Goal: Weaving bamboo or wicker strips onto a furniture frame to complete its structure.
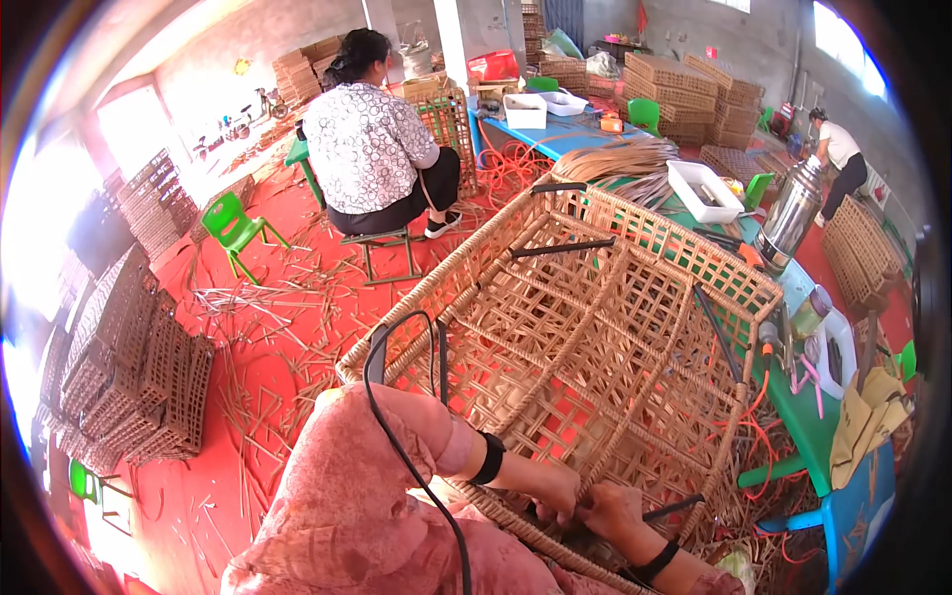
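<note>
1. The left hand [553, 493], at lower centre of the frame, is curled shut on the near rim of the basket [595, 327], its fingers wrapped over the woven edge.
2. The right hand [613, 508], just beside it, pinches a thin dark tool [674, 508] against the same rim; both wrists wear black bands.
3. The basket, a large open-weave cane frame, fills the centre of the frame, tilted on its side with its opening toward the wearer.
4. A black cord [407, 451] loops over the left sleeve and up to the basket's left corner.
5. To the right, a green table [808, 421] carries bottles and a white tray [704, 190]; a steel flask [790, 210] stands by it.
6. Cane scraps litter the red floor [268, 367] at left, beside stacked baskets [129, 367] and a green chair [233, 226].
7. At upper centre a person [372, 149] sits on a stool, back turned; another bends at upper right.
</note>
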{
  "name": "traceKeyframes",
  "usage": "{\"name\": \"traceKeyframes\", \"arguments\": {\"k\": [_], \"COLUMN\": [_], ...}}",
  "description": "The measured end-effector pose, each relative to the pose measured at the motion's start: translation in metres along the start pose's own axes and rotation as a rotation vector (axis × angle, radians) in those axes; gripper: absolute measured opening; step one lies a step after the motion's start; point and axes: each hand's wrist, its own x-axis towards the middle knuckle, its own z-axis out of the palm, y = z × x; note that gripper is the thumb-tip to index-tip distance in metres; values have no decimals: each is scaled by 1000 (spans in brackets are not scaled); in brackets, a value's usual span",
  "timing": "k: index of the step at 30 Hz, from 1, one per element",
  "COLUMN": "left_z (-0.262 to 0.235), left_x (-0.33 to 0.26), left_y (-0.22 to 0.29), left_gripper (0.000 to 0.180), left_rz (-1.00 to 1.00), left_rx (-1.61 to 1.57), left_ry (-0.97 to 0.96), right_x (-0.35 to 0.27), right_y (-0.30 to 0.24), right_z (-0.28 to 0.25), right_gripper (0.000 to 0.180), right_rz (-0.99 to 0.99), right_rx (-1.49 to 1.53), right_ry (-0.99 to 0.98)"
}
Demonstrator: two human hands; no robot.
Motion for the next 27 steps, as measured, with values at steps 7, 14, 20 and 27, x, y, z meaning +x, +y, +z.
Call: {"name": "traceKeyframes", "arguments": {"k": [7,14,20,27], "left_z": [-1,0,1,-1], "left_x": [-8,-20,-12,-7], "left_y": [2,19,9,11], "left_gripper": [26,22,23,27], "left_rz": [-7,-40,12,59], "left_rx": [183,204,161,200], "left_ry": [116,150,149,81], "right_x": [4,16,10,11], "right_y": [-1,-13,-46,7], "right_z": [7,-43,-69,-33], "right_gripper": [36,36,31,29], "right_rz": [37,83,179,-187], "right_rx": [-127,-74,124,57], "right_ry": [60,-184,-33,-576]}}
